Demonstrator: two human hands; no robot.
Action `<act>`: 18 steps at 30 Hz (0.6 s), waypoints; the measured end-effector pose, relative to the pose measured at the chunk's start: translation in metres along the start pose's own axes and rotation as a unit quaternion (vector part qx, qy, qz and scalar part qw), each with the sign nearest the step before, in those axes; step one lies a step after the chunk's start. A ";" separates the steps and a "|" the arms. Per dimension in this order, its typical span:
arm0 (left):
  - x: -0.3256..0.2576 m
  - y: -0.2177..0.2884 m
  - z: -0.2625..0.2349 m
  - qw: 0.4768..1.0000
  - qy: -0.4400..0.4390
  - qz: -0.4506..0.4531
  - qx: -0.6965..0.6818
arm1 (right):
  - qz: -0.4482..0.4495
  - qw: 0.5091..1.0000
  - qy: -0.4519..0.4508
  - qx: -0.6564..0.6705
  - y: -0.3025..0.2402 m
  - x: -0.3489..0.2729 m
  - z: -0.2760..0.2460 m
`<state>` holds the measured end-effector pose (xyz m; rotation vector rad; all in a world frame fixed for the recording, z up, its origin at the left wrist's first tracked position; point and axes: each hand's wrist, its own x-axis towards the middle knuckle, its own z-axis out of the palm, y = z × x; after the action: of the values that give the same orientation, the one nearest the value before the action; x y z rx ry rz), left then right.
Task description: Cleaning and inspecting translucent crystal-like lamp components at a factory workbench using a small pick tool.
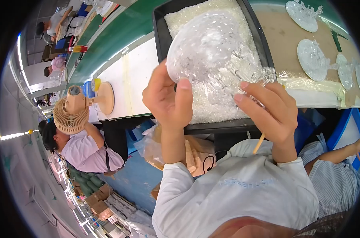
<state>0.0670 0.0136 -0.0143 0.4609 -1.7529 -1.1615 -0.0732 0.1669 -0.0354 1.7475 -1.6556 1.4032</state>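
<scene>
My left hand (168, 99) grips the near left edge of a whitish translucent round disc (203, 43), thumb on its face. The disc is tilted above a black tray (262, 43) filled with clear, glittery granules (213, 113). Shiny flecks cover the disc's lower part, and clear branching pieces (239, 75) stand out at its right side. Against these pieces rest the fingertips of my right hand (274, 113), which is closed around a thin yellow stick (259, 143). The stick's upper part is mostly hidden by my fingers.
Similar clear discs with raised pieces (313, 59) lie on brown board at the right. A beige fan (70, 115) stands on the white tabletop at the left, near a seated person (88, 148). Another person's arm (338, 152) is close at my right.
</scene>
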 end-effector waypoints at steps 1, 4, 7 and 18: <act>0.000 -0.002 -0.003 1.000 -0.001 -0.002 -0.001 | 0.002 1.000 -0.001 -0.001 0.000 -0.001 0.000; -0.001 -0.004 -0.007 0.996 -0.005 -0.009 0.087 | 0.003 1.000 -0.001 -0.014 0.001 -0.002 -0.002; 0.000 0.000 -0.007 0.992 -0.010 -0.030 0.123 | 0.036 0.999 0.006 0.005 0.001 -0.004 -0.001; 0.003 -0.003 -0.011 0.990 -0.059 -0.095 0.090 | 0.047 0.998 0.024 0.019 0.003 -0.006 0.004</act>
<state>0.0741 0.0044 -0.0143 0.6931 -1.9597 -1.1881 -0.0731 0.1660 -0.0429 1.6620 -1.7171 1.5145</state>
